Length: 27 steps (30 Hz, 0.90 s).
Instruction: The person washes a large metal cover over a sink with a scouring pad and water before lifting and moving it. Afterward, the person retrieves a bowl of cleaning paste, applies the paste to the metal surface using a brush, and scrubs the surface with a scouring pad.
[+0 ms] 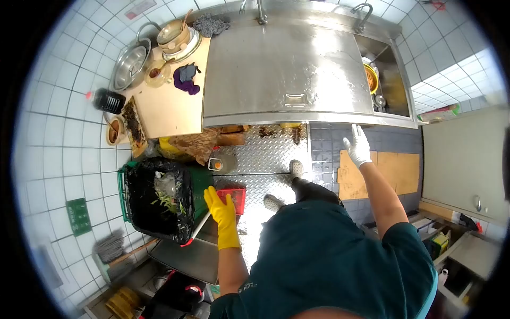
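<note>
My left hand (pixel 221 211), in a yellow rubber glove, is held out low beside the bin with its fingers stretched and the thumb apart. It lies between the black-lined green bin (pixel 199 186) and a red plastic crate (pixel 238 202), and I cannot tell whether it touches either. A white glove covers my right hand (pixel 359 147). Its fingers are straight and its thumb stands away from them, with nothing held. That hand appears just short of the front edge of the steel counter (pixel 276 74), above a flattened cardboard sheet (pixel 396 171) on the floor.
A sink (pixel 396 74) at the right holds a yellow basket (pixel 371 80). Metal bowls (pixel 129 68), a dark bottle (pixel 108 100) and purple cloth (pixel 186 81) crowd the left worktop (pixel 172 114). A plastic jug (pixel 227 162) stands on the metal floor; a mop (pixel 110 246) leans at left.
</note>
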Each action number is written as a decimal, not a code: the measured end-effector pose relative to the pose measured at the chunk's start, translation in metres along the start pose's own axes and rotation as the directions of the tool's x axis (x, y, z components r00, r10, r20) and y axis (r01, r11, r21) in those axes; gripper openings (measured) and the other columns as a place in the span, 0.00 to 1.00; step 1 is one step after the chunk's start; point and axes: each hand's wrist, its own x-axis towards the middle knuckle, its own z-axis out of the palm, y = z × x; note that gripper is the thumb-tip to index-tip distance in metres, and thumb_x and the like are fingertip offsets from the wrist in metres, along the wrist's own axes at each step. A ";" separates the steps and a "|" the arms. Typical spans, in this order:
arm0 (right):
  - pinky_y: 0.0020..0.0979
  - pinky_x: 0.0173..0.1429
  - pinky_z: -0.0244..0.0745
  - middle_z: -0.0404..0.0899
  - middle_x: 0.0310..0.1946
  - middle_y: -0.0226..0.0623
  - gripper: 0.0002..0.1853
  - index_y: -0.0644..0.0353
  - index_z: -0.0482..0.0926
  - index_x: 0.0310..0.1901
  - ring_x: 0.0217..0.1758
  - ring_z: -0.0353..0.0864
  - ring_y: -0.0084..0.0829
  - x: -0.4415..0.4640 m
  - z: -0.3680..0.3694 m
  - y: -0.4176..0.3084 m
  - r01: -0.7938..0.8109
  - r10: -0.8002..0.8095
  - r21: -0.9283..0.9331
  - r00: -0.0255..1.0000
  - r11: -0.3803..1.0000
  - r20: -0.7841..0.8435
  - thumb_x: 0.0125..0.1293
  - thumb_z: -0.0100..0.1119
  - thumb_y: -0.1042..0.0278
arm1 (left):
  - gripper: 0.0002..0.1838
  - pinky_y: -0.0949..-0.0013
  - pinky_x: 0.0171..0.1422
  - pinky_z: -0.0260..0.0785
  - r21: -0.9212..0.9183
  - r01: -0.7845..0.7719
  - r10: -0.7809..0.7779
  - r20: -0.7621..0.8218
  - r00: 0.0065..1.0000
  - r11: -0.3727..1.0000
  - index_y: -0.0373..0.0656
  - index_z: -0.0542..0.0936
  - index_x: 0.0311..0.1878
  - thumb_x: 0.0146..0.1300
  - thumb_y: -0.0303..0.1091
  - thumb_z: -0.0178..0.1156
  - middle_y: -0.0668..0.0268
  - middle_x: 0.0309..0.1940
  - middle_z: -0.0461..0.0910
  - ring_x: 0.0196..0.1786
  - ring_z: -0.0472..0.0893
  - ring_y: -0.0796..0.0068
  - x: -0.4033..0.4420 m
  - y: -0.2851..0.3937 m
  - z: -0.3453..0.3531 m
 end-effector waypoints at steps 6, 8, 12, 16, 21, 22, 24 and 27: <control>0.60 0.84 0.62 0.69 0.78 0.62 0.41 0.59 0.69 0.81 0.81 0.67 0.65 0.098 0.003 -0.032 0.105 -0.114 -0.060 0.976 0.993 -0.184 0.71 0.73 0.57 | 0.45 0.45 0.89 0.55 0.038 -0.092 0.089 0.076 0.993 0.995 0.36 0.66 0.85 0.69 0.40 0.73 0.37 0.85 0.62 0.85 0.62 0.32 0.063 0.077 0.025; 0.66 0.85 0.57 0.66 0.80 0.61 0.41 0.59 0.68 0.82 0.82 0.65 0.68 0.124 0.012 -0.044 0.098 -0.106 -0.048 0.976 0.994 -0.192 0.73 0.70 0.54 | 0.45 0.44 0.89 0.56 0.046 -0.094 0.090 0.087 0.992 0.994 0.36 0.66 0.84 0.68 0.40 0.74 0.37 0.85 0.62 0.85 0.62 0.31 0.074 0.102 0.031; 0.64 0.89 0.49 0.63 0.82 0.62 0.40 0.60 0.67 0.83 0.85 0.59 0.67 0.153 0.037 -0.063 0.069 -0.086 -0.099 0.980 0.993 -0.179 0.77 0.63 0.48 | 0.45 0.42 0.88 0.56 0.059 -0.096 0.089 0.109 0.990 0.994 0.36 0.67 0.84 0.66 0.39 0.75 0.37 0.84 0.63 0.84 0.63 0.30 0.079 0.126 0.037; 0.64 0.92 0.40 0.62 0.83 0.64 0.38 0.63 0.64 0.84 0.88 0.54 0.68 0.155 0.049 -0.075 0.038 -0.072 -0.214 0.985 0.976 -0.155 0.83 0.52 0.45 | 0.46 0.42 0.88 0.56 0.045 -0.043 0.037 0.129 0.991 0.998 0.36 0.68 0.83 0.65 0.39 0.76 0.37 0.83 0.64 0.84 0.63 0.30 0.080 0.127 0.038; 0.64 0.91 0.44 0.64 0.81 0.65 0.38 0.63 0.66 0.83 0.88 0.57 0.67 0.157 0.046 -0.081 0.026 -0.056 -0.169 0.983 0.985 -0.174 0.81 0.54 0.47 | 0.44 0.45 0.84 0.65 0.062 -0.056 0.052 0.074 0.996 0.996 0.36 0.71 0.81 0.65 0.39 0.76 0.35 0.80 0.69 0.81 0.69 0.30 0.115 0.109 0.038; 0.64 0.91 0.45 0.64 0.81 0.65 0.38 0.63 0.66 0.83 0.88 0.57 0.66 0.156 0.045 -0.083 0.018 -0.047 -0.164 0.984 0.986 -0.174 0.81 0.54 0.47 | 0.43 0.45 0.83 0.66 0.042 -0.054 0.051 0.069 0.996 0.998 0.36 0.71 0.81 0.65 0.39 0.76 0.35 0.79 0.70 0.80 0.70 0.30 0.126 0.106 0.038; 0.61 0.91 0.45 0.63 0.82 0.64 0.38 0.63 0.66 0.83 0.88 0.57 0.63 0.156 0.043 -0.086 -0.009 -0.020 -0.191 0.989 0.982 -0.149 0.81 0.55 0.48 | 0.42 0.46 0.82 0.68 0.000 -0.094 0.094 0.050 0.994 0.996 0.37 0.72 0.80 0.64 0.38 0.76 0.35 0.78 0.71 0.79 0.71 0.31 0.155 0.101 0.039; 0.59 0.92 0.44 0.63 0.83 0.63 0.38 0.62 0.65 0.84 0.89 0.56 0.62 0.155 0.039 -0.092 -0.032 0.009 -0.187 0.993 0.982 -0.122 0.80 0.55 0.48 | 0.42 0.46 0.82 0.68 -0.031 -0.162 0.163 0.046 0.986 0.986 0.37 0.73 0.80 0.64 0.39 0.77 0.35 0.78 0.71 0.79 0.71 0.32 0.201 0.095 0.043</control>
